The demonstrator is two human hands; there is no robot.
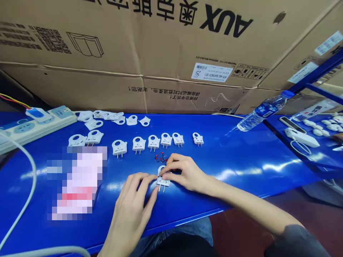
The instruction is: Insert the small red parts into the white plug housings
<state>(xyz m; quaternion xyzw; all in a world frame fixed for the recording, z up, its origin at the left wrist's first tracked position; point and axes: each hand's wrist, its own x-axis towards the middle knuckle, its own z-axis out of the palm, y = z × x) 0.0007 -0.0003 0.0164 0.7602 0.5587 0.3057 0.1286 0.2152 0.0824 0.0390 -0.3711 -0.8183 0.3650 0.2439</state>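
We see one glossy blue bench [241, 167] under stacked cardboard boxes [160, 46], one clear plastic bottle [261, 112], six white two-pin plug pieces [153, 142] in a row. Our left hand [132, 205] and right hand [182, 173] pinch one flat white plug [163, 181] at the bench's near edge, fingers [167, 167] narrow around it.

Bare hands, short sleeve

The person is working with both hands [134, 210] uncovered, is wearing a dark grey sleeve [297, 242] ending above the right elbow, and is wearing blue jeans [182, 232].
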